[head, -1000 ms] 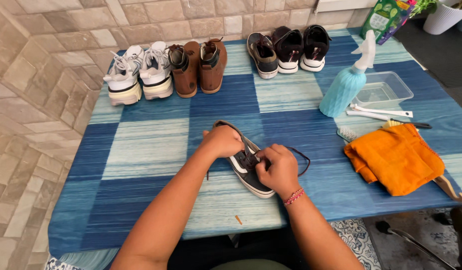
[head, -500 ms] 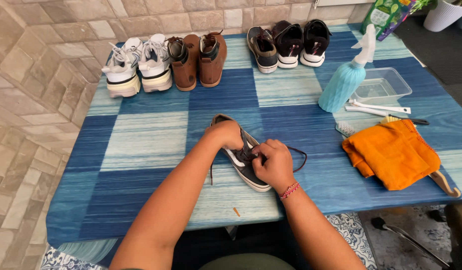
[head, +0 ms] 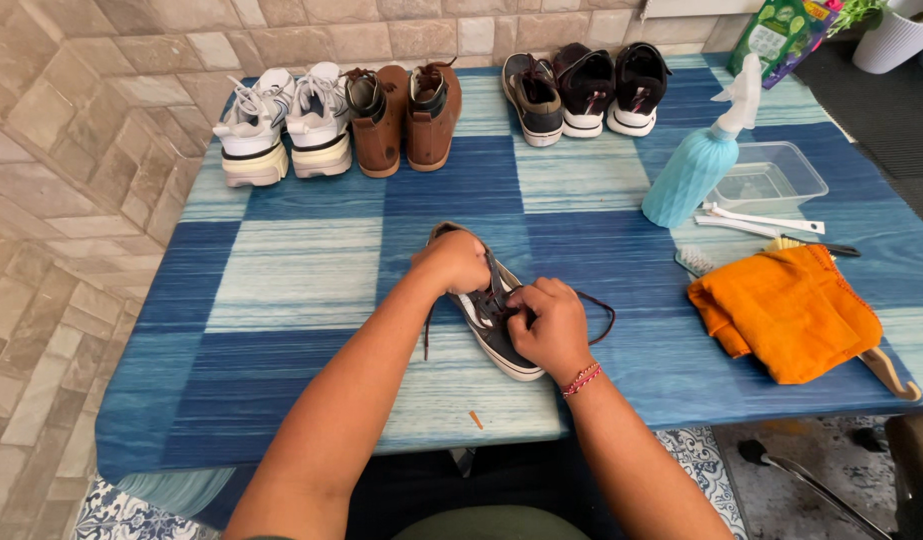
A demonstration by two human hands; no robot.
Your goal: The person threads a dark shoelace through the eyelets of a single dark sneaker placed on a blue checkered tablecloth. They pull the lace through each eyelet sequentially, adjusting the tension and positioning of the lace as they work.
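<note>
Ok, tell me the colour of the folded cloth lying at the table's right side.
The folded cloth is orange, clearest in the head view.

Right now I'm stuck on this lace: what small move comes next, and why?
Probably draw the lace through with the right hand. Its fingers pinch at the eyelets, a loose loop lies on the table, and the left hand steadies the shoe.

a home shoe-cleaning corner, by the look of it: a counter under a blue and pale checked cloth (head: 311,270) stands against a beige stone-tile wall (head: 71,130), with a patterned blue and white tiled floor (head: 121,510) below. pairs of white trainers (head: 281,125), brown ankle boots (head: 403,115) and dark sneakers (head: 586,88) line the far edge. a light blue spray bottle (head: 696,165), a clear plastic tub (head: 771,180), a folded orange cloth (head: 786,310) and a white plant pot (head: 896,35) complete the domestic picture.
</note>
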